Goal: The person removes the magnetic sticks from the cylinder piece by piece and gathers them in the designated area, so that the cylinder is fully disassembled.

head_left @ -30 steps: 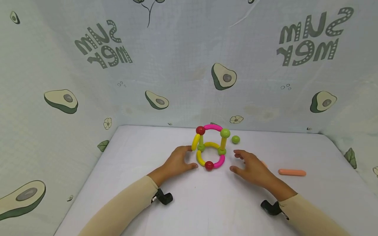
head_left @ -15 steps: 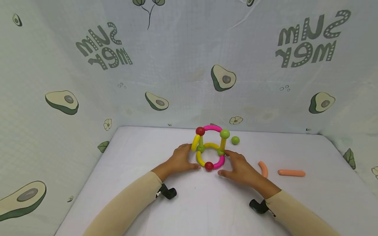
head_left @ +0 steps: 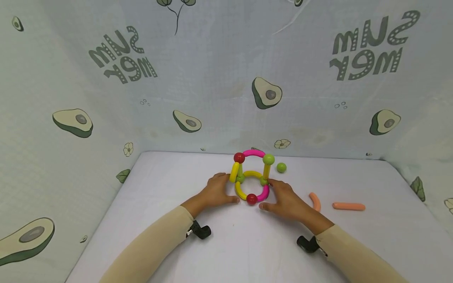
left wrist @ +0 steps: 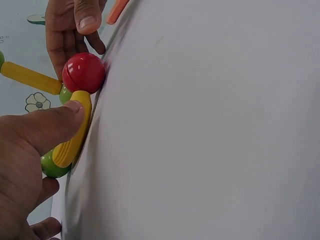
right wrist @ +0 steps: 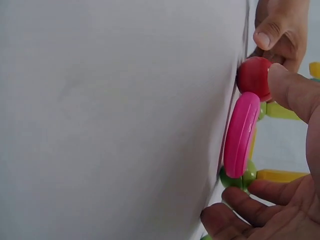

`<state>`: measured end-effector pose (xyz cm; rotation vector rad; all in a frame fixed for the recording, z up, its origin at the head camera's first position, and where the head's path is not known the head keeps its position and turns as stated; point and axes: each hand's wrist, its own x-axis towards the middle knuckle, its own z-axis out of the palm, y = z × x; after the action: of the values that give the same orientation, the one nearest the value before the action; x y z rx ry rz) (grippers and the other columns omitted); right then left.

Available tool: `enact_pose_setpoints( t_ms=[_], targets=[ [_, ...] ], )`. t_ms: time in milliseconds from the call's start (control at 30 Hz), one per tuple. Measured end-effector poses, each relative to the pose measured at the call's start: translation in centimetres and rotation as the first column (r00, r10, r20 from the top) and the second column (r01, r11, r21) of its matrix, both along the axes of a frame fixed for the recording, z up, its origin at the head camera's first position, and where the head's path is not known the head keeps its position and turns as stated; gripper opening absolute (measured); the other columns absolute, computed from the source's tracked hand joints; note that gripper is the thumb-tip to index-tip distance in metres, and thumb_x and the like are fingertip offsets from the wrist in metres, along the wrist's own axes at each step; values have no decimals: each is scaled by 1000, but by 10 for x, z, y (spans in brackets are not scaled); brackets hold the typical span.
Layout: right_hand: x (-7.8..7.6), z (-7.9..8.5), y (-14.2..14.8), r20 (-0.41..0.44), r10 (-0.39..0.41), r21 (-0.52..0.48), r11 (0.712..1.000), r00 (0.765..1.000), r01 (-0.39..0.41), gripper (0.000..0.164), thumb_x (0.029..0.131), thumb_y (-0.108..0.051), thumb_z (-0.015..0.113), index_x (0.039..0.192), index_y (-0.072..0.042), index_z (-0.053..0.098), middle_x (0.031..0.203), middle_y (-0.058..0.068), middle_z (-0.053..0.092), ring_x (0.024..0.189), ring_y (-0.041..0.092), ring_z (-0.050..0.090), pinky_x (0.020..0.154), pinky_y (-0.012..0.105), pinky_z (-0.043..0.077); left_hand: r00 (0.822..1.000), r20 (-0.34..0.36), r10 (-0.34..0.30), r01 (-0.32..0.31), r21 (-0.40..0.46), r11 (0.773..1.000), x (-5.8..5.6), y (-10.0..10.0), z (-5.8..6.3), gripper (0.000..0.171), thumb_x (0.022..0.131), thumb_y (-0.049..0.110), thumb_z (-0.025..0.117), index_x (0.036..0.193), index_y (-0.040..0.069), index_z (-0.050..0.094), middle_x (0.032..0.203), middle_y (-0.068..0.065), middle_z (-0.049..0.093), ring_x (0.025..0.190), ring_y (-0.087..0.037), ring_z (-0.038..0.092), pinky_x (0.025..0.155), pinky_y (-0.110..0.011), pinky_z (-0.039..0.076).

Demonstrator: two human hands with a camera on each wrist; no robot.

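Note:
A toy frame of balls and rods stands on the table. Its base is a ring with a yellow curved rod (head_left: 240,191), a pink curved rod (right wrist: 242,135) and a front red ball (head_left: 251,199). Two uprights carry an upper red ball (head_left: 239,157) and a green ball (head_left: 268,159), joined by a pink arc (head_left: 254,153). Another yellow curved rod (head_left: 234,172) hangs from the upper red ball. My left hand (head_left: 217,192) flanks the left side, thumb over the base's yellow rod. My right hand (head_left: 284,200) is at the right side, fingertips by the lower green ball.
A loose green ball (head_left: 281,167) lies behind the frame on the right. Right of my right hand are a curved orange rod (head_left: 315,202) and a straight orange rod (head_left: 348,206). A patterned cloth (head_left: 226,78) hangs behind the white table (head_left: 233,247).
My right hand has moved left up to the frame, uncovering the curved orange rod. My left hand has edged slightly inward. The front red ball has shifted slightly right.

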<state>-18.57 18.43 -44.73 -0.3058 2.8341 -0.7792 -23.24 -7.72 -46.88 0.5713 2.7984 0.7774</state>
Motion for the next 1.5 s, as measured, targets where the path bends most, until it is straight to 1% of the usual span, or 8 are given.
enact_pose_setpoints(
  t_ms=[300,467,667,933,1033,1167,1333,1500],
  targets=[
    [-6,2,-2,21,-26,5,1000,999,26,105,76,-40,92,154,1,36,148,27,46,136,47,41,96,62,50,998,-42,-38,41,65,997,6,-4,-1,77,81,42,86,146,14,57,139,-2,60,139,-32,41,114,-54,34],
    [-8,2,-2,27,-21,5,1000,999,21,106,75,-41,92,155,-1,36,147,27,47,135,46,41,97,63,49,997,-58,-57,61,79,995,9,-5,-2,73,82,40,86,145,14,58,139,0,61,139,-31,41,115,-54,31],
    [-11,3,1,20,11,11,1000,1000,-11,105,74,-42,92,155,-3,38,143,25,50,132,45,43,97,63,49,997,-56,-49,54,88,995,13,-4,-2,68,85,38,85,143,13,59,139,-1,61,139,-29,41,116,-51,31],
    [-13,1,5,12,36,12,999,999,-37,103,74,-42,92,154,-5,40,140,22,53,130,43,44,96,62,50,997,-69,-26,33,106,994,16,-2,-3,66,86,36,84,141,11,60,139,-3,61,137,-30,45,114,-52,35],
    [-13,1,4,8,43,12,999,999,-43,99,76,-37,91,154,-3,40,142,22,53,131,44,45,97,63,49,997,-71,-24,31,103,994,17,-1,-4,67,86,36,83,143,11,58,140,-2,61,138,-30,44,114,-52,35],
    [-11,4,3,15,26,13,1000,1000,-26,90,78,-29,89,151,-2,43,143,22,53,130,43,47,96,62,50,998,-64,-27,34,103,994,18,-1,-5,66,87,36,83,143,11,59,138,-1,61,136,-29,45,114,-51,34],
    [-10,4,5,30,-4,9,1000,1000,4,78,79,-26,88,143,0,50,138,21,55,126,39,51,97,57,51,997,-62,-37,43,100,994,21,-1,-6,64,87,36,82,142,12,60,134,0,62,135,-28,45,114,-51,33],
    [-8,4,8,4,13,0,1000,1000,-13,64,81,-23,86,134,0,58,132,20,58,120,36,53,99,53,51,998,-54,-43,48,96,994,24,-1,-4,62,88,36,82,141,12,61,134,0,62,134,-27,46,114,-51,33]
  ],
)
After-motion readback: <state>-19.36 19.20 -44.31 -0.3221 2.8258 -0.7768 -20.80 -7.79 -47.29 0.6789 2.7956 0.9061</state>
